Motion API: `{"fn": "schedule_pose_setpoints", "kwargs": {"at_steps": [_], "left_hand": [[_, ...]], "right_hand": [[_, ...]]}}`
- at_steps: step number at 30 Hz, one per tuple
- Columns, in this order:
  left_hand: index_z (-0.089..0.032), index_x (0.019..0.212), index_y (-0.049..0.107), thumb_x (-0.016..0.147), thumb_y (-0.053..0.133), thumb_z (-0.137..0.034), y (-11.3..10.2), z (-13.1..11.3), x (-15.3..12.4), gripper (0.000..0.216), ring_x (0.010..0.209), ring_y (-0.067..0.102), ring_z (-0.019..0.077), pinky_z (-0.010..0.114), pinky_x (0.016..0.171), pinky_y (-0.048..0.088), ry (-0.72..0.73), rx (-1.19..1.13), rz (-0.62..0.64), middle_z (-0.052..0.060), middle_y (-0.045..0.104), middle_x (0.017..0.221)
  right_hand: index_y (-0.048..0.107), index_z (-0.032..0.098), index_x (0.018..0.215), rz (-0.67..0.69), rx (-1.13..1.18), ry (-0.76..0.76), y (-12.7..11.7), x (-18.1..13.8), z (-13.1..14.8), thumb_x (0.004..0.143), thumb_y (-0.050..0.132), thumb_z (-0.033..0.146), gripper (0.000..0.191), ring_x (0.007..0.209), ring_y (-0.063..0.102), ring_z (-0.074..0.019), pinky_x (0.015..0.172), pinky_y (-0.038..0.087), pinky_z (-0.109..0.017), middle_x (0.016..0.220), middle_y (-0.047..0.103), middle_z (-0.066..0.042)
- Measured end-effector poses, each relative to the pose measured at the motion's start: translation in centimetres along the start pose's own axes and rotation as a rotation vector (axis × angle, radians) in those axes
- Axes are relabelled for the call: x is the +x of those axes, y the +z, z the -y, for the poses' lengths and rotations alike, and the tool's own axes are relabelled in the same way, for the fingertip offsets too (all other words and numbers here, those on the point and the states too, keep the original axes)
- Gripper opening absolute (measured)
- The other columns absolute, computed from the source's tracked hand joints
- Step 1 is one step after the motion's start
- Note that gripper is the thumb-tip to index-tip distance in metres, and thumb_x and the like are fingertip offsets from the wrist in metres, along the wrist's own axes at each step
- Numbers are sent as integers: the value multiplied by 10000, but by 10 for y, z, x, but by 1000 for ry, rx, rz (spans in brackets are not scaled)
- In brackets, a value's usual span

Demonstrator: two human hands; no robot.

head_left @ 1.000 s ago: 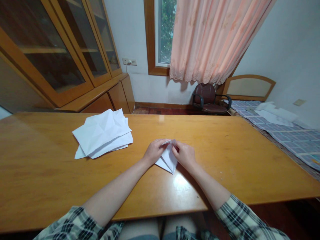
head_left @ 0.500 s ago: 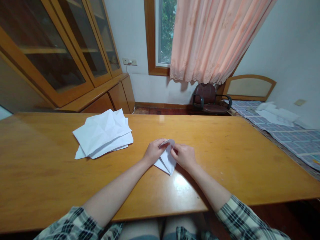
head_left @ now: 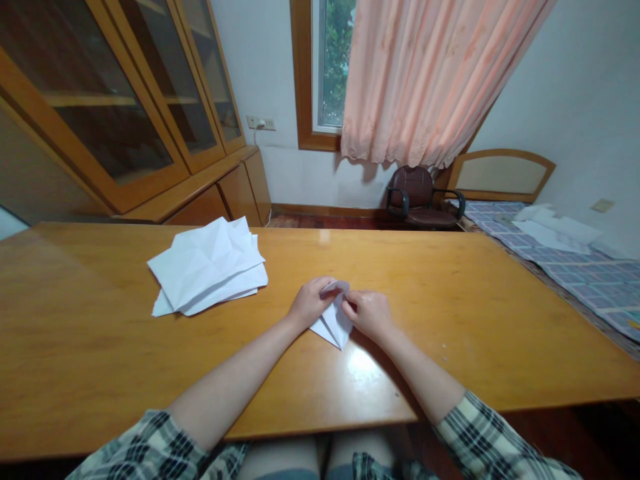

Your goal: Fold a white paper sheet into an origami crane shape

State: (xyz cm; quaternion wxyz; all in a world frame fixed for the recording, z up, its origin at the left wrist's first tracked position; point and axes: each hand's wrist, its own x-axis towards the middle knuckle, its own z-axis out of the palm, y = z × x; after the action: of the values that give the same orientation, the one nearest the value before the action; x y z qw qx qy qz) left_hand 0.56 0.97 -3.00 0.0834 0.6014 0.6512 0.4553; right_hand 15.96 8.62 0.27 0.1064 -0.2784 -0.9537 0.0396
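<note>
A small folded sheet of white paper (head_left: 334, 324) is between my hands, its pointed end toward me and its far edge curling up. My left hand (head_left: 311, 305) grips its left side, with the thumb near the raised flap. On the other side, my right hand (head_left: 370, 312) pinches the paper's right edge between thumb and curled fingers. The fingertips of both hands are partly hidden by the paper and the knuckles. Left of my hands lies a stack of creased white paper sheets (head_left: 210, 263), touched by neither hand.
The wooden table (head_left: 475, 320) spans the view, its near edge close to my lap. Behind it stand a glass-door cabinet (head_left: 190, 163) on the left and a dark red armchair (head_left: 413, 190). A bed (head_left: 560, 257) with loose papers stands on the right.
Almost nothing differs. The whole view has shifted very slightly, while both hands keep their hold on the folded paper in the same place.
</note>
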Motion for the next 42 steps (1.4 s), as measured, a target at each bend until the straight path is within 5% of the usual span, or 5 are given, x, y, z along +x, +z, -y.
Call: {"fn": "schedule_pose_setpoints", "kwargs": {"at_steps": [11,27,34,38,42], "left_hand": [[-200,929,587,836,569,-287,1,-1,3,128,806,624,166,263,718,476,-64,-25,68,1,653,857],[-203,939,613,780,572,-163,1,-6,3,169,861,632,179,267,761,478,-35,19,75,11,680,922],[-179,945,614,756,552,-128,-1,-1,4,205,853,637,177,272,770,478,-62,-33,59,11,680,914],[-178,944,620,759,547,-133,-3,0,4,204,866,637,173,263,774,477,-62,-82,93,9,684,924],[-170,952,622,773,548,-144,-4,-1,5,196,863,636,173,264,775,477,-68,-84,106,17,684,927]], "right_hand": [[660,204,681,78,4,93,0,1,-3,892,425,374,359,658,652,-175,512,283,-246,719,716,-64],[655,194,644,23,-31,63,8,2,1,906,404,376,406,613,619,-164,504,257,-252,702,704,-77],[614,178,689,122,406,-283,-11,-1,-29,910,440,433,380,626,547,-131,585,353,-234,672,627,-23],[608,185,851,114,743,-281,-21,-1,-51,888,473,309,188,740,572,-144,652,436,-248,816,634,-33],[602,214,919,12,783,-292,-23,0,-57,833,517,208,121,823,560,-152,693,471,-275,970,581,-56]]}}
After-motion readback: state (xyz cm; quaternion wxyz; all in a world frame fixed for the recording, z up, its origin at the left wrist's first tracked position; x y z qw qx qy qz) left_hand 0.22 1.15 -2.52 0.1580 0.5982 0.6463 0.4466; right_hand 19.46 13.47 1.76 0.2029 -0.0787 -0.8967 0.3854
